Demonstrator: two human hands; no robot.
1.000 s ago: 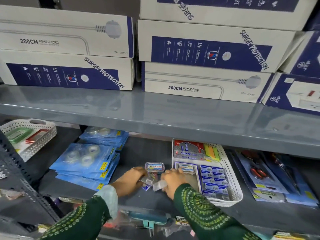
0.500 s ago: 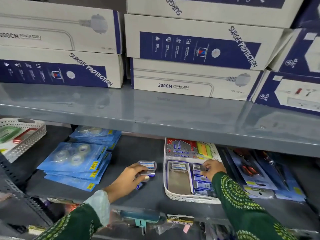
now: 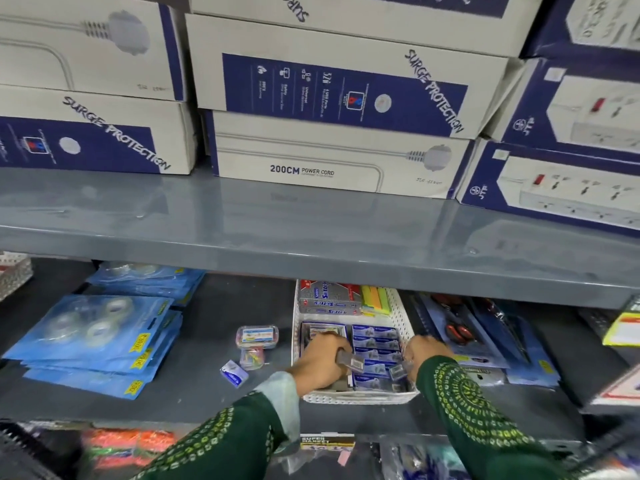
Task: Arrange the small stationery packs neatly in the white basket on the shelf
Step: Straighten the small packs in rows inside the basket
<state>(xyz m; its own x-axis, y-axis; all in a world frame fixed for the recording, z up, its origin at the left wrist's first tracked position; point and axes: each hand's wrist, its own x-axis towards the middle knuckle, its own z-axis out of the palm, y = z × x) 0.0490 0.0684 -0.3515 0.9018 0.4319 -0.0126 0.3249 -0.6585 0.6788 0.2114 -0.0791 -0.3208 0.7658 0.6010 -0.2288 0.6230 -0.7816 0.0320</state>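
The white basket (image 3: 401, 398) sits on the lower shelf and holds a column of blue stationery packs (image 3: 375, 344), with silver boxes and coloured sticky notes at the back. My left hand (image 3: 320, 363) is inside the basket's left half, closed on a small clear pack (image 3: 351, 361). At the basket's right front, my right hand (image 3: 427, 351) pinches another small clear pack (image 3: 398, 371). On the shelf left of the basket lie a clear lidded box (image 3: 257, 336), a small pack of coloured clips (image 3: 252, 358) and a small blue pack (image 3: 234, 373).
Blue tape blister packs (image 3: 93, 337) are stacked at the left and scissors packs (image 3: 460, 334) lie right of the basket. The grey upper shelf (image 3: 311, 237) overhangs the basket's back and carries surge protector boxes. A second white basket (image 3: 14, 275) shows at the far left.
My left hand has moved right from the open shelf into the basket with a small pack. My right hand has come forward to the basket's right front. The view has come closer.
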